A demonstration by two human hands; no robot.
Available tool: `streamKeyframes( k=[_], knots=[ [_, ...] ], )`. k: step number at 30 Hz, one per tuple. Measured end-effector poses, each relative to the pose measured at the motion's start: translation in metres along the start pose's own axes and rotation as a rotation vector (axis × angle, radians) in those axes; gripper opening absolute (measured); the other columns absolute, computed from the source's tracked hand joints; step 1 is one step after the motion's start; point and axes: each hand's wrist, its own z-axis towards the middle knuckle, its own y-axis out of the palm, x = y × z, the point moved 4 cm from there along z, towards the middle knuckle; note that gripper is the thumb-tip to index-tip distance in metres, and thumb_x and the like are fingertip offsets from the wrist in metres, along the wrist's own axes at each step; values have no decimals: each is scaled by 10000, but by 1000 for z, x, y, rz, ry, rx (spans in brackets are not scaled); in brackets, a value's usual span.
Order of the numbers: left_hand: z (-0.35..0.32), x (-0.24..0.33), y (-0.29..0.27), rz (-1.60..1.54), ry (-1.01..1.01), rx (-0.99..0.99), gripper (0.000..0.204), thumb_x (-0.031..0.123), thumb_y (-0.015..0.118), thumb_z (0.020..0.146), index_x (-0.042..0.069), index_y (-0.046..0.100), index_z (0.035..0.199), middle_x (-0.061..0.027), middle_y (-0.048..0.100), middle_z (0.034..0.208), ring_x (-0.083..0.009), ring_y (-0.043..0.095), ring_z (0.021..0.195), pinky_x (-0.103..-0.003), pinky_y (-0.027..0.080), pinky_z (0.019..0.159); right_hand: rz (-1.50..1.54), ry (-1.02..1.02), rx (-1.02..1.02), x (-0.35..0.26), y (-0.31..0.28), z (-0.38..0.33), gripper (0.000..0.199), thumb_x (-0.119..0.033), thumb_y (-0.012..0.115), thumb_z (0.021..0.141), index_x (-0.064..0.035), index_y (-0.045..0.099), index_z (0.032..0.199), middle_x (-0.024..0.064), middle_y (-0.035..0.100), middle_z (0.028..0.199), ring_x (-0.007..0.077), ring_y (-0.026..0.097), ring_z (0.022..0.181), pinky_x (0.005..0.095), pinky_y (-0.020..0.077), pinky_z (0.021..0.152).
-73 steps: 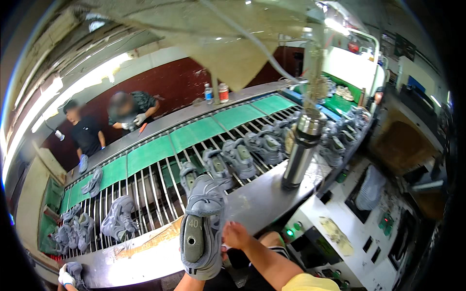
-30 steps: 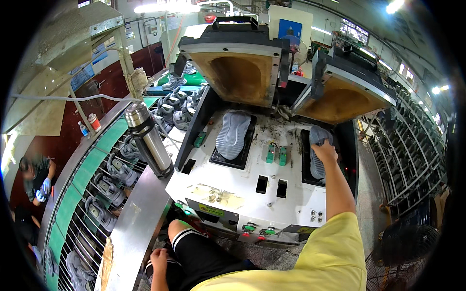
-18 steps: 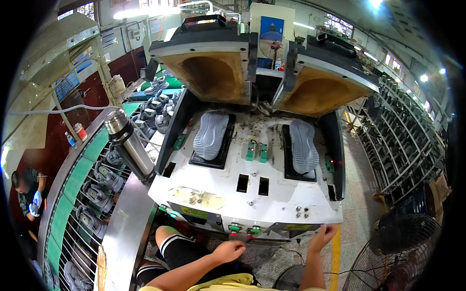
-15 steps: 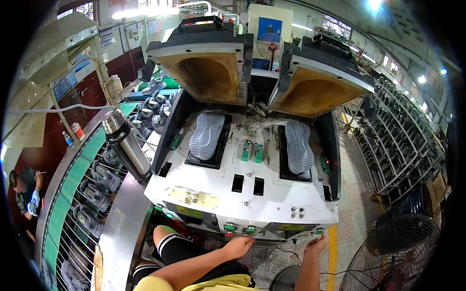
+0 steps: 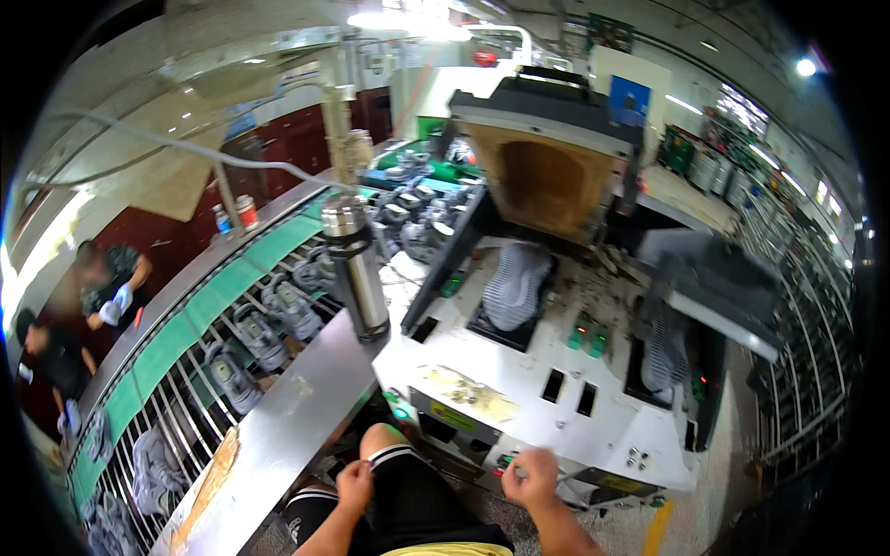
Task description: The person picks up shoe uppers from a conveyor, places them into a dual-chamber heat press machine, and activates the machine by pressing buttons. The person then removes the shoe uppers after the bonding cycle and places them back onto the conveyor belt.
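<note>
My left hand (image 5: pixel 354 484) is curled into a loose fist above my thigh, with nothing seen in it. Close to a green button (image 5: pixel 503 461) on the press's front panel is my right hand (image 5: pixel 530 474), fingers bent inward; I cannot tell whether it touches the button. On the white press top (image 5: pixel 491 378), a grey ridged shoe sole (image 5: pixel 517 285) lies on the left black pad, under a raised lid (image 5: pixel 547 181) with a brown hollow. The right lid (image 5: pixel 718 301) is tilted low over the second grey sole (image 5: pixel 665 357), partly hiding it.
A steel flask (image 5: pixel 360 278) stands on the metal ledge (image 5: pixel 311 398) at left. Beyond it, grey shoes (image 5: pixel 260 338) line a rack beside a green conveyor belt (image 5: pixel 236 283). Two people (image 5: pixel 116 283) are at far left. A metal rack (image 5: pixel 807 371) stands at right.
The view has swung left. The right lid has dropped from raised to low over its sole. My left hand has left the front panel for my thigh; my right hand has moved left along the panel.
</note>
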Motion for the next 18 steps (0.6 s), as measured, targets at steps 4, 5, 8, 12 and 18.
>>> streamKeyframes(
  k=[4, 5, 8, 12, 18],
  knots=[
    [-13, -46, -165, 110, 124, 510, 199, 136, 536, 897, -11, 663, 854, -57, 615, 703, -127, 554, 669, -266, 449, 634, 38, 229, 276, 57, 72, 162, 577, -123, 684, 702, 8, 464, 1220, 187, 540, 1121, 332, 525, 1031, 420, 421, 886],
    [-23, -36, -184, 43, 26, 541, 199, 129, 529, 891, -20, 651, 844, -62, 606, 694, -139, 550, 679, -283, 452, 654, -202, 178, 258, 80, 76, 204, 622, -212, 673, 744, -21, 432, 1285, 228, 498, 1228, 365, 500, 1115, 428, 409, 943],
    [-36, -105, -256, 87, 65, 656, 186, 100, 523, 880, -29, 641, 817, -67, 608, 669, -134, 556, 588, -284, 451, 567, -456, 747, -110, 113, 124, 286, 746, -447, 625, 757, -107, 374, 1371, 276, 403, 1352, 414, 430, 1234, 473, 362, 1016],
    [-38, -121, -271, 157, 10, 702, 172, 112, 585, 835, -29, 664, 778, -83, 630, 610, -137, 587, 528, -281, 465, 516, -622, 1059, -334, 142, 148, 321, 838, -511, 614, 703, -146, 338, 1405, 245, 331, 1422, 439, 404, 1266, 500, 364, 1021],
    [-29, -116, -268, 99, -90, 767, 195, 159, 615, 801, -16, 670, 735, -119, 642, 601, -197, 616, 524, -307, 480, 536, -660, 1001, -125, 178, 145, 304, 879, -487, 654, 687, -134, 288, 1404, 248, 383, 1360, 423, 481, 1200, 518, 411, 983]
  ],
)
